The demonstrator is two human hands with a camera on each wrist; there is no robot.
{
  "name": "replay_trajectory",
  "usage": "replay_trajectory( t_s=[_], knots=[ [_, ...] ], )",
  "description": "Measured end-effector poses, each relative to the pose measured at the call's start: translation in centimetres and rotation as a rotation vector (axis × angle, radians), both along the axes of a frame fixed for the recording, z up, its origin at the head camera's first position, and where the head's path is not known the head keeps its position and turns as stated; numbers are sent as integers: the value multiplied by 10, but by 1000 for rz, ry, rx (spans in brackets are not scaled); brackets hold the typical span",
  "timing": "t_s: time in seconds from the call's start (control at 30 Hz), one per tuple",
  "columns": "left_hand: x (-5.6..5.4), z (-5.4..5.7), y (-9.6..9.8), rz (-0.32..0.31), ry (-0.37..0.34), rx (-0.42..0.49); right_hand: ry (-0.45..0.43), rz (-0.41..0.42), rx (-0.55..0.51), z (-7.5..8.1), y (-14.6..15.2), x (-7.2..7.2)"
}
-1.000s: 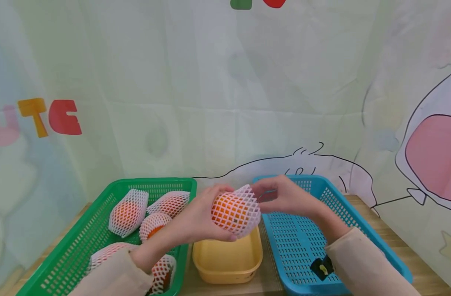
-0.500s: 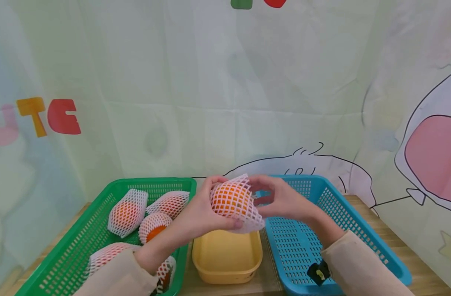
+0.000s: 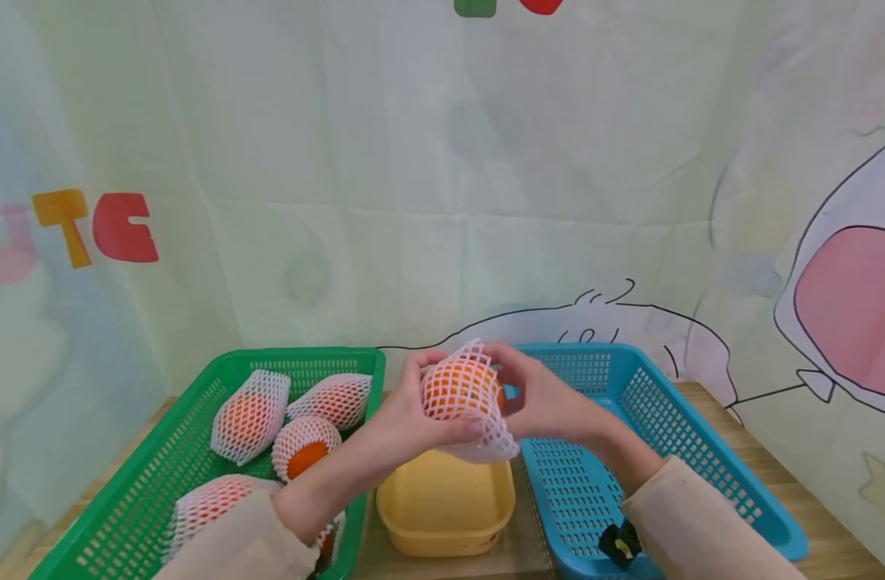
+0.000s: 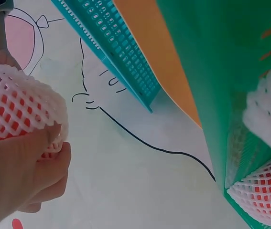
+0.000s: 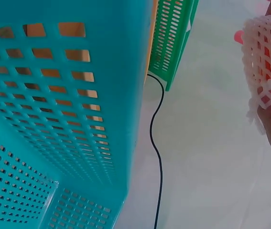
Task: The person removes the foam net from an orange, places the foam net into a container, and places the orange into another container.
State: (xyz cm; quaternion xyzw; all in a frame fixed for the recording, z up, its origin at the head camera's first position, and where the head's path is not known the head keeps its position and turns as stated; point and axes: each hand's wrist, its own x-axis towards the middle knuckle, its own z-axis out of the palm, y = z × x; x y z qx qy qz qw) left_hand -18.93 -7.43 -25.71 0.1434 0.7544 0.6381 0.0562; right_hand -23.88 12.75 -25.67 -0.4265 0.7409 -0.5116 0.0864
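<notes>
Only lettering I can make out is on the backdrop (image 3: 384, 145): a faded pink U (image 3: 7, 268), an orange T (image 3: 61, 208), then a chunky red letter (image 3: 118, 229) I can't pin down. Up top, a green shape (image 3: 475, 8) and a red shape (image 3: 540, 6) are cut off, so unreadable.

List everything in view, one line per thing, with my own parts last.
Green basket: one, green, left side of the table.
Blue basket: one, blue, right side.
Yellow tub: one, yellow, between the baskets.
Netted fruits: at least five, orange under white foam, in the green basket.
Held netted fruit: one, orange under white foam, between your hands.
Table: one, wood-brown, under the containers.
Backdrop: pale green, with letters and drawings, behind everything.
Black item: one, by your right cuff, unclear what.
Sleeves: two, beige, lower edge.
Left hand: one, gripping the fruit.
Right hand: one, fingers on its net.
</notes>
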Motion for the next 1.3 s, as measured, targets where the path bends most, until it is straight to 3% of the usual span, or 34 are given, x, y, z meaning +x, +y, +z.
replay_trajectory(
  t_s=[0.37,0.7,0.97,1.3],
  knots=[
    [-1,2,-2,-96,-43,-31,11,24,30,-2,-1,0],
    [-7,3,-13,-138,20,2,-50,-5,7,-1,6,0],
    [-8,5,-15,-87,76,26,-64,-49,-21,-3,9,-3],
    [-16,8,-7,119,98,103,-122,-112,-102,-5,11,-8]
  ],
)
